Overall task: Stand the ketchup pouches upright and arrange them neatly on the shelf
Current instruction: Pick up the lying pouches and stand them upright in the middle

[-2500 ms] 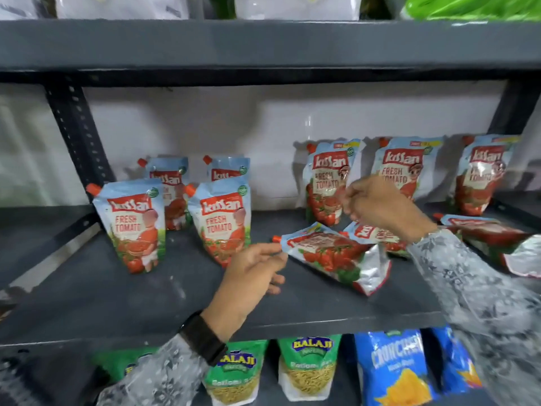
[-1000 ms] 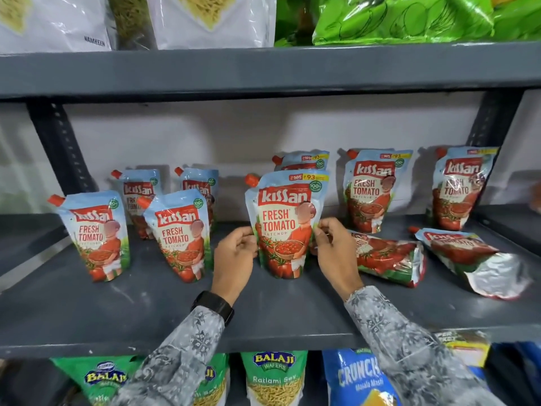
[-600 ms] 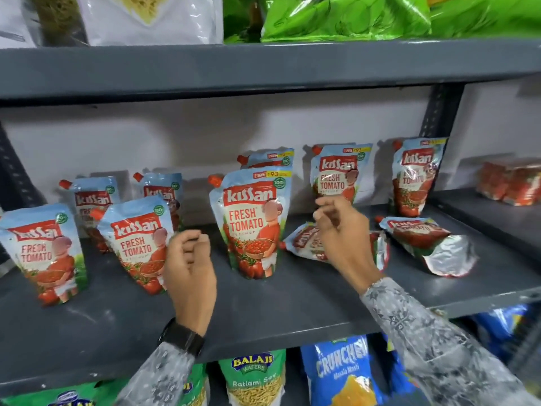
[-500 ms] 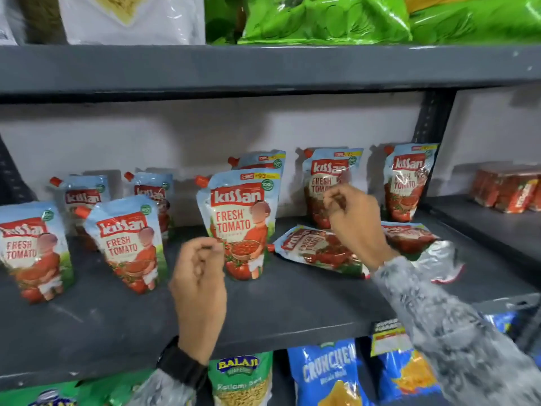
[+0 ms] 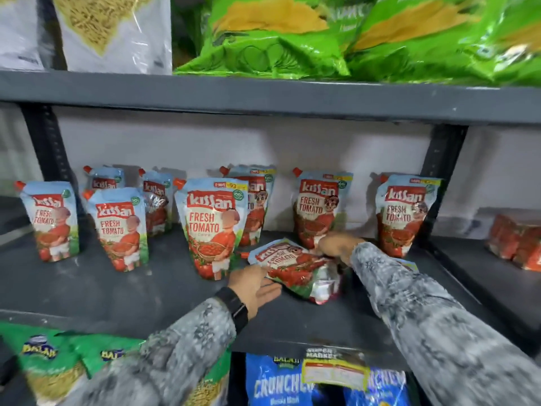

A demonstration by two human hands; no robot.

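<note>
Several blue-and-red ketchup pouches stand upright on the dark grey shelf (image 5: 87, 288), among them a large front one (image 5: 210, 227), two at the left (image 5: 49, 221) (image 5: 120, 230) and two at the back right (image 5: 317, 209) (image 5: 402, 212). One pouch (image 5: 295, 271) lies flat to the right of the front one. My left hand (image 5: 254, 285) is open, its fingertips against that pouch's near left edge. My right hand (image 5: 336, 246) curls over its far edge. A corner of another flat pouch (image 5: 407, 263) shows behind my right sleeve.
Green snack bags (image 5: 292, 39) and white bags (image 5: 111, 30) fill the shelf above. Green (image 5: 52, 356) and blue (image 5: 281, 382) snack packs sit on the shelf below. Red packs (image 5: 515, 241) lie on the neighbouring shelf, past the black upright post (image 5: 439, 177).
Both hands have left the standing front pouch and dropped to the flat pouch on its right. The left hand came across from the left. The camera has moved closer.
</note>
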